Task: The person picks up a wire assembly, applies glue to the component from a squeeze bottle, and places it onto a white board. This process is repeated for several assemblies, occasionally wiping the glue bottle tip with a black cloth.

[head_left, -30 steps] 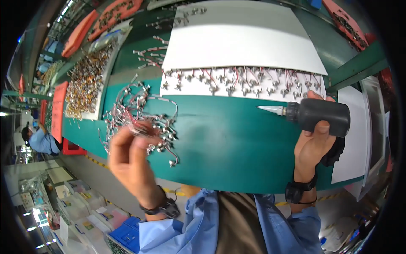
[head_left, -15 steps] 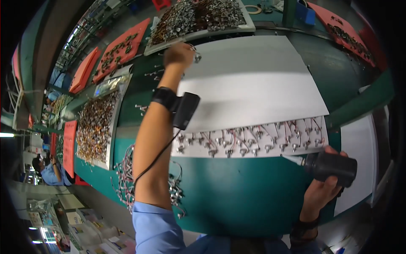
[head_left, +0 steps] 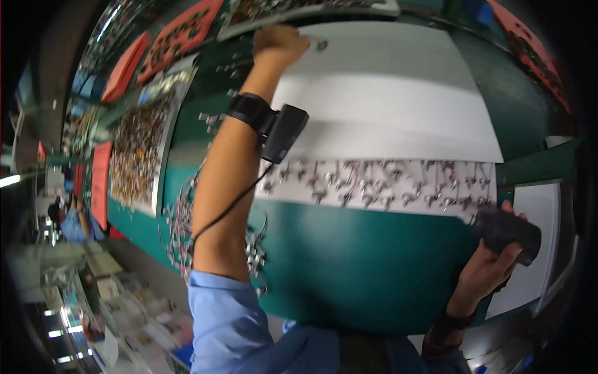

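Observation:
At the far end of the table my left hand (head_left: 278, 45) is closed, its fingers pinching a small metal part with a wire (head_left: 320, 45) over the far left corner of a large white sheet (head_left: 386, 93). Its fingertips are blurred. My right hand (head_left: 489, 269), near right, is wrapped round a black bottle (head_left: 509, 234) with a thin pale nozzle (head_left: 462, 217) pointing left. That nozzle lies close to the near edge of a white strip (head_left: 293, 194), on which several small metal parts with red and dark wires (head_left: 386, 201) stand in rows.
A pile of wired parts (head_left: 180, 227) lies left of my forearm on the green tabletop (head_left: 355, 268). Left stands a tray heaped with small parts (head_left: 140, 156); another tray (head_left: 299, 14) is at the back. Red trays (head_left: 184, 38) stand farther off. A person (head_left: 75, 221) sits far left.
The whole view has shifted, so the table appears higher. My left hand's part now shows farther over the white sheet. My right hand with the bottle has moved a little right.

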Action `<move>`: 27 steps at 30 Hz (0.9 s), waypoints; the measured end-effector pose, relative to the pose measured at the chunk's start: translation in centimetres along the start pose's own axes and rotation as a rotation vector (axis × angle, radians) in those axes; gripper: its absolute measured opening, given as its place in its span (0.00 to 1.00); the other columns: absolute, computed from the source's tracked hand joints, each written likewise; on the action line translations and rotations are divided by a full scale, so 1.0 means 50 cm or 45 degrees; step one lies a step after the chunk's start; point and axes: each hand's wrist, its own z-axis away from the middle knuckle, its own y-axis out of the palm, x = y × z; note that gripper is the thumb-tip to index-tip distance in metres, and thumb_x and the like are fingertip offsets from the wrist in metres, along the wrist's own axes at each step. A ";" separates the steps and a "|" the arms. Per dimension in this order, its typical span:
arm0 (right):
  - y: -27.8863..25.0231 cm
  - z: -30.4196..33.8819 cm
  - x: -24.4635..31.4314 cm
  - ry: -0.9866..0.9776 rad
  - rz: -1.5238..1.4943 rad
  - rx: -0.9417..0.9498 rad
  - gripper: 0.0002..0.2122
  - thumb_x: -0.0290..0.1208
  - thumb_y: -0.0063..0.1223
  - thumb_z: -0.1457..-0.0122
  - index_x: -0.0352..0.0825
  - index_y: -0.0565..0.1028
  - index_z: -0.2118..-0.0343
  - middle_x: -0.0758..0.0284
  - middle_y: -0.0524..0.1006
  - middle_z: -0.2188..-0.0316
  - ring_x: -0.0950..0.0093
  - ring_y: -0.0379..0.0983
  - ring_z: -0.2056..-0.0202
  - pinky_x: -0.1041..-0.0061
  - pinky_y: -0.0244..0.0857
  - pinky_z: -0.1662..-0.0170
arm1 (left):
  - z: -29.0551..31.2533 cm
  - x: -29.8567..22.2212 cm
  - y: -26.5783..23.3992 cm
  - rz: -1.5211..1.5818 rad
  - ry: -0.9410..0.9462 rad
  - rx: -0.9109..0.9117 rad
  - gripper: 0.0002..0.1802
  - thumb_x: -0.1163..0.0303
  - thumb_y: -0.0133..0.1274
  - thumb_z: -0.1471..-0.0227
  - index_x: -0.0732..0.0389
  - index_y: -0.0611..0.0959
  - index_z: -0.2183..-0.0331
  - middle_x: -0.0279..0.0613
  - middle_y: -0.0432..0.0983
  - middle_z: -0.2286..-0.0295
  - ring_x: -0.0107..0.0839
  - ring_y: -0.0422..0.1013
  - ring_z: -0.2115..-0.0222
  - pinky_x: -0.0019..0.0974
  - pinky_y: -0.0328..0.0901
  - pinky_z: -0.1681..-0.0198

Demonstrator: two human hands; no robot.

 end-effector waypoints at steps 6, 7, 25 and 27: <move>0.057 0.020 0.018 0.149 -0.306 -0.006 0.29 0.47 0.42 0.47 0.26 0.55 0.51 0.49 0.62 0.54 0.72 0.66 0.60 0.74 0.60 0.55 | 0.339 0.070 -0.212 0.493 0.094 -0.080 0.16 0.59 0.48 0.57 0.62 0.80 0.73 0.45 0.74 0.74 0.35 0.71 0.74 0.33 0.64 0.72; 0.056 0.029 0.019 0.165 -0.299 0.016 0.29 0.47 0.42 0.47 0.26 0.55 0.51 0.49 0.62 0.54 0.72 0.66 0.60 0.74 0.60 0.55 | 0.420 0.073 -0.229 0.472 -0.001 -0.057 0.14 0.61 0.50 0.57 0.62 0.79 0.74 0.44 0.74 0.75 0.34 0.71 0.75 0.31 0.63 0.73; 0.124 0.154 0.015 0.179 -0.200 0.434 0.27 0.47 0.47 0.48 0.28 0.58 0.54 0.52 0.68 0.59 0.89 0.55 0.82 0.91 0.52 0.76 | 0.743 0.025 -0.138 0.492 -0.367 -0.360 0.05 0.78 0.53 0.62 0.66 0.75 0.77 0.49 0.67 0.72 0.38 0.67 0.75 0.33 0.62 0.75; 0.118 0.154 0.013 0.174 -0.199 0.443 0.27 0.47 0.47 0.49 0.29 0.58 0.54 0.52 0.68 0.59 0.89 0.55 0.82 0.91 0.52 0.76 | 0.751 -0.006 -0.163 0.863 -0.634 -0.406 0.03 0.80 0.51 0.59 0.66 0.74 0.76 0.50 0.68 0.71 0.35 0.69 0.78 0.29 0.63 0.78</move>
